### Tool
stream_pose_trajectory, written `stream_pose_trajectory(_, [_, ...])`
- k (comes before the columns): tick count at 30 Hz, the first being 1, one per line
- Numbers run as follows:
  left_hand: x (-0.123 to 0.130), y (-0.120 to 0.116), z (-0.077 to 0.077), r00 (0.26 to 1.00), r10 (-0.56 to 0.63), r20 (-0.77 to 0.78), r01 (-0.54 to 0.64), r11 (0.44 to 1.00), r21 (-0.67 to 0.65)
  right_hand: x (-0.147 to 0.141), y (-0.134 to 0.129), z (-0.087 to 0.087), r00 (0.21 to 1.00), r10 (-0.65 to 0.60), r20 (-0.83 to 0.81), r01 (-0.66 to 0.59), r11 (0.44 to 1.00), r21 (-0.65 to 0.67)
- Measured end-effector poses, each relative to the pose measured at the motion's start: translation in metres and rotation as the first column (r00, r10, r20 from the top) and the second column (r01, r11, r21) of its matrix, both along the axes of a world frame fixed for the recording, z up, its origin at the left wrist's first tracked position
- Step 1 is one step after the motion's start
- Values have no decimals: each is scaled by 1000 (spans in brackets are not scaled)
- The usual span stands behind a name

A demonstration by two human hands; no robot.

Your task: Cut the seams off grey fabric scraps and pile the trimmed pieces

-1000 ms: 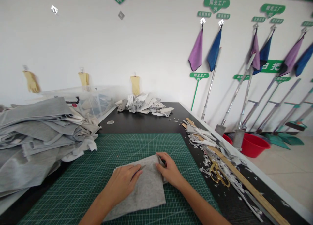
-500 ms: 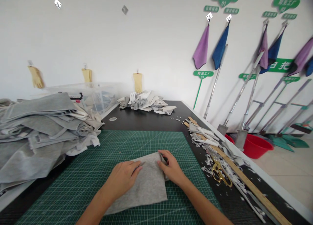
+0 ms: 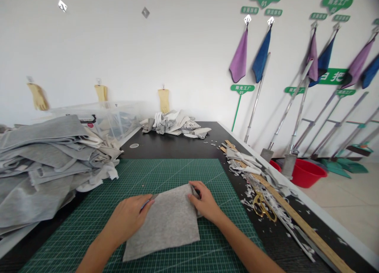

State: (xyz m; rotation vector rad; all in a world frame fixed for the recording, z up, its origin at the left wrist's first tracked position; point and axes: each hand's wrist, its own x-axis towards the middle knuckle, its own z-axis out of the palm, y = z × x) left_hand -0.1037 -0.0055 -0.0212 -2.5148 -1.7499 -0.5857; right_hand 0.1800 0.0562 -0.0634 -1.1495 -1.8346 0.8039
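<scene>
A folded piece of grey fabric (image 3: 168, 221) lies over the green cutting mat (image 3: 142, 172), its far edge lifted a little. My left hand (image 3: 132, 211) pinches the fabric's upper left corner between thumb and fingers. At the upper right corner, my right hand (image 3: 204, 200) grips the edge, thumb in front and fingers behind. A small fold of cloth shows between the right thumb and forefinger. The fabric's lower edge rests near the mat, slightly slanted.
A tall heap of grey fabric (image 3: 44, 162) stands at the left, before a clear plastic bin (image 3: 118, 119). More scraps (image 3: 174, 123) lie at the table's far end. Along the right run a wooden ruler (image 3: 293, 213), gold-handled scissors (image 3: 263, 208) and white offcuts (image 3: 245, 162).
My left hand has slid left along the fabric's top edge to its corner, uncovering more of the cloth. My right hand keeps its hold. The view has shifted slightly.
</scene>
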Motion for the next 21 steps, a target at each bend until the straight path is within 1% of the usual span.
stream_pose_trajectory(3, [-13, -5, -6, 1000, 7, -17, -7, 1000, 17, 1, -1, 1, 1000, 10, 1, -10, 1000, 6])
stream_pose_trajectory(7, [-23, -14, -17, 997, 65, -49, -68, 996, -62, 1, -2, 2, 1000, 11, 0, -11, 1000, 21])
stream_pose_trajectory(9, [-27, -18, -21, 995, 89, -49, -92, 993, -72, 1, -2, 2, 1000, 8, -3, -8, 1000, 21])
stream_pose_trajectory(13, [-43, -28, -29, 996, 75, -53, -77, 996, -39, 1, -1, 1, 1000, 9, -4, -9, 1000, 18])
stream_pose_trajectory(17, [-58, -42, -33, 995, 70, -72, -71, 997, -8, 1, -1, 0, 1000, 9, -1, -9, 1000, 16])
stream_pose_trajectory(21, [-57, -56, -34, 994, 76, -76, -75, 997, 24, 1, -1, 1, 1000, 9, 7, -9, 1000, 14])
